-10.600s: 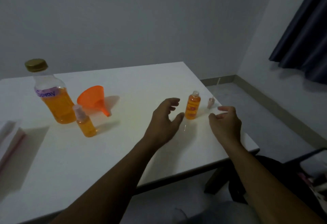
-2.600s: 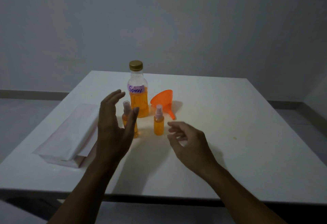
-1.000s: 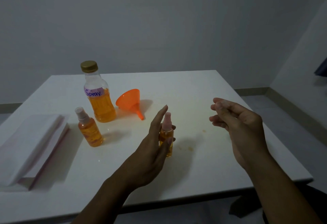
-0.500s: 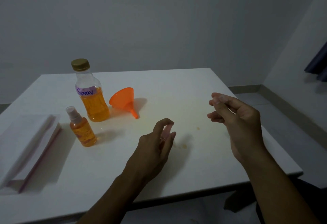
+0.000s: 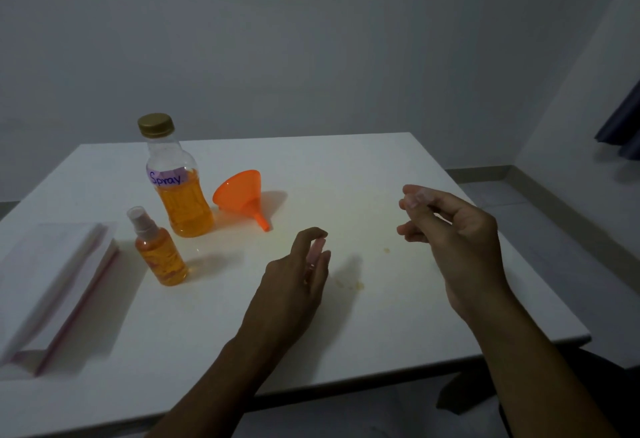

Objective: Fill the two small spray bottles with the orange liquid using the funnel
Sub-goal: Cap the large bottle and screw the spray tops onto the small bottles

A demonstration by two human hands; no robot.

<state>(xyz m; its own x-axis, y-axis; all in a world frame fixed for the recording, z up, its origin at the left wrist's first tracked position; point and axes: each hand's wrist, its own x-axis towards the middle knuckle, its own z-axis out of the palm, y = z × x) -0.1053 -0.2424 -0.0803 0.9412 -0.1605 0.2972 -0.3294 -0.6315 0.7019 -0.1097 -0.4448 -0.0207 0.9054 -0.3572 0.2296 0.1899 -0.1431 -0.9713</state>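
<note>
My left hand is closed around a small spray bottle standing at the table's middle. Only the bottle's pink spray head shows between the fingers. My right hand hovers to the right, above the table, with its fingertips pinched on what looks like a small clear cap. A second small spray bottle, filled with orange liquid and capped, stands at the left. Behind it stands the large bottle labelled "Spray", half full and closed with a gold lid. The orange funnel lies on its side beside the large bottle.
A white folded packet lies at the table's left edge. Small orange drops spot the white table just right of my left hand. The table's right edge drops to the floor, and a dark curtain hangs at far right.
My left hand has closed further around the small bottle and now hides nearly all of it. The right hand stays raised and pinched. The view has shifted slightly.
</note>
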